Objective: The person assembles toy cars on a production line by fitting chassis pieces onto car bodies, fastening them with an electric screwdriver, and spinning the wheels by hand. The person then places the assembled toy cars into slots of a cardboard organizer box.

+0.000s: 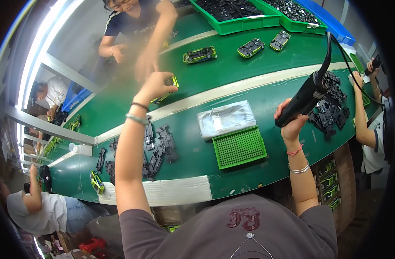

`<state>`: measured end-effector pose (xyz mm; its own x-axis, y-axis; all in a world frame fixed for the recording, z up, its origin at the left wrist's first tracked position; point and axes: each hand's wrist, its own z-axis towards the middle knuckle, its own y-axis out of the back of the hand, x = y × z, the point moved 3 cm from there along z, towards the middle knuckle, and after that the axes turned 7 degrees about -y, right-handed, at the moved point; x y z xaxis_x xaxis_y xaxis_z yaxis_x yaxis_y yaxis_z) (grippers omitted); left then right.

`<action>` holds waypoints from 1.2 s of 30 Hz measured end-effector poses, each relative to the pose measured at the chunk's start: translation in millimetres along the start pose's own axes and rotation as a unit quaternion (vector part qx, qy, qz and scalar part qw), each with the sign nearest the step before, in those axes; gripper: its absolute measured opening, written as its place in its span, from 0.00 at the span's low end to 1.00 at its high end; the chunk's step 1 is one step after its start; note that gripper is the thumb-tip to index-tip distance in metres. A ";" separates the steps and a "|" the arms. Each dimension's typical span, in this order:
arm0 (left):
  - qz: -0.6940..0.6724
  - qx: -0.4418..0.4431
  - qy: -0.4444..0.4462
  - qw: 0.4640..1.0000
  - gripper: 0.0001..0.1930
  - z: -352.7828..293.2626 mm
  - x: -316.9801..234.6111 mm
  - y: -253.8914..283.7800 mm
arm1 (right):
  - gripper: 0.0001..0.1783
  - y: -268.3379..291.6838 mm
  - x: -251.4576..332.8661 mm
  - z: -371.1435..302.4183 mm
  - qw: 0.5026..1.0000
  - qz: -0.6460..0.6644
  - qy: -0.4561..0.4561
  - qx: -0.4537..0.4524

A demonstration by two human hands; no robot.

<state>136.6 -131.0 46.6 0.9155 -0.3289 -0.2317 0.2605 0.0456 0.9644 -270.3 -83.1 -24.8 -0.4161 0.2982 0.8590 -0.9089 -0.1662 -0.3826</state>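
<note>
My left hand (154,87) reaches to the far side of the bench, fingers closed on a yellow-green toy car (175,81). The hand partly hides that car. In my right hand (291,123) is a black electric screwdriver (302,100), its cord running up from the top end. The tool is held tilted above the bench, its tip not clearly visible. Near it stands a green perforated tray (240,148), beside a plastic-wrapped pale block (227,119). Black toy-car chassis parts (165,142) lie in a heap under my left forearm.
Another heap of black chassis parts (330,105) lies at the right. Upturned toy cars (199,55) rest along the far green strip. Green bins (238,23) hold parts at the back. A co-worker's arm (152,47) extends close to my left hand. A white rail (223,95) crosses the bench.
</note>
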 end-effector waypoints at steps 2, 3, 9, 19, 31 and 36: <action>0.043 0.089 0.029 0.995 0.25 22.3 1.3 -18.9 | 0.47 1.5 0.2 -0.7 1.000 -0.003 0.011 -0.009; 0.070 0.125 0.013 0.990 0.26 28.4 11.0 -30.8 | 0.47 -1.5 -0.3 -1.7 1.000 -0.002 0.012 0.000; 0.048 0.188 -0.025 0.981 0.23 95.4 -56.0 -55.6 | 0.49 2.4 5.0 -4.3 1.000 -0.029 0.001 -0.001; -0.058 -0.003 -0.185 0.981 0.19 158.3 -154.2 -99.5 | 0.49 -1.0 9.8 -5.3 1.000 -0.029 -0.003 0.008; 0.245 0.007 0.016 0.969 0.16 -87.8 -31.3 56.0 | 0.53 10.8 -1.6 5.5 0.989 -0.147 -0.003 -0.033; -0.016 -0.100 0.393 0.914 0.19 -342.0 -79.7 117.4 | 0.57 39.2 -8.8 25.1 0.996 -0.051 -0.077 0.003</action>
<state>199.0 223.2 134.7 0.8232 0.4428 -0.3554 0.2704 0.2446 0.9312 -301.6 -115.8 -38.8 -0.3112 0.1664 0.9357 -0.9460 -0.1486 -0.2882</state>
